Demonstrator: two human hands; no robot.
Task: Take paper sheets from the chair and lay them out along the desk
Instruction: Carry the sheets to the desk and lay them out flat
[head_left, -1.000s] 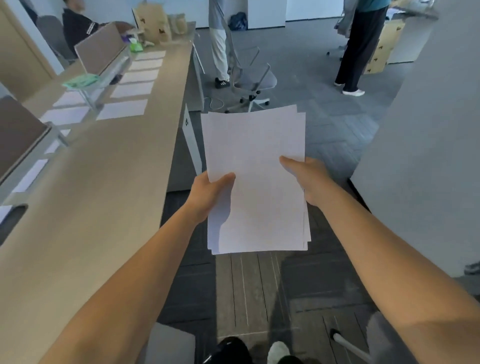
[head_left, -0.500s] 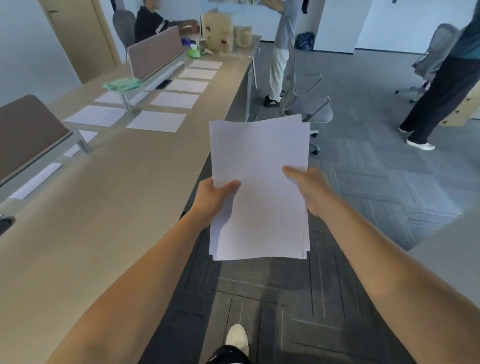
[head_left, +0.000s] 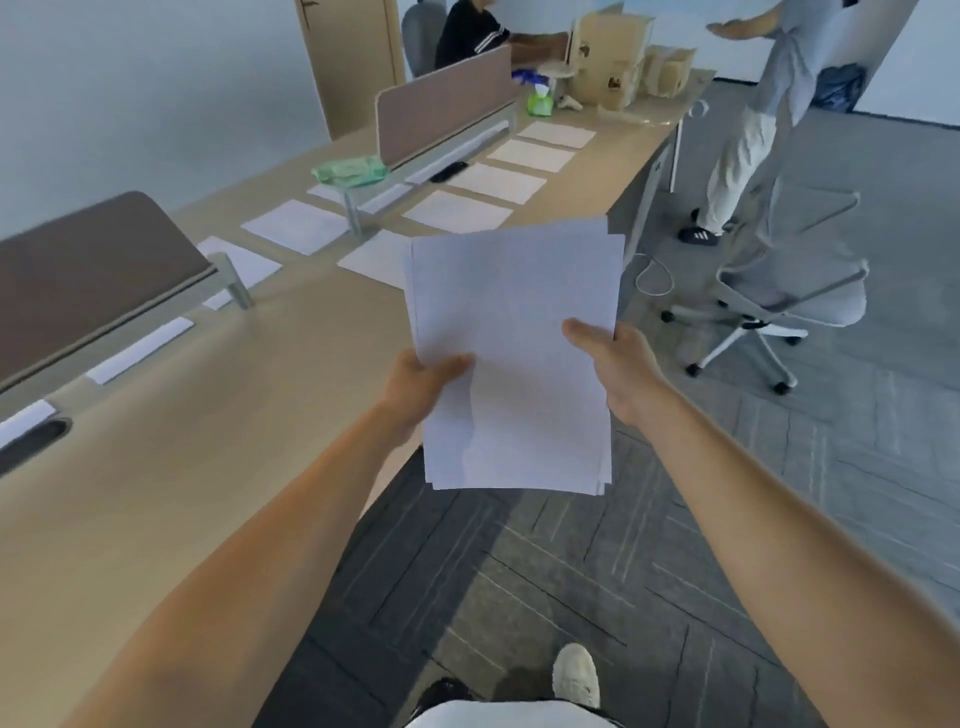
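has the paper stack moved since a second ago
Yes: the paper stack has come forward along the desk; its top edge now overlaps the nearest laid sheet in view.

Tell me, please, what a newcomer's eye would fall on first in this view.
First comes the stack of white sheets in the middle of the view, which the left hand and the right hand grip by its side edges. Next is the row of single sheets laid out along the far part of the long desk on the left. A grey office chair stands on the right, clear of the desk.
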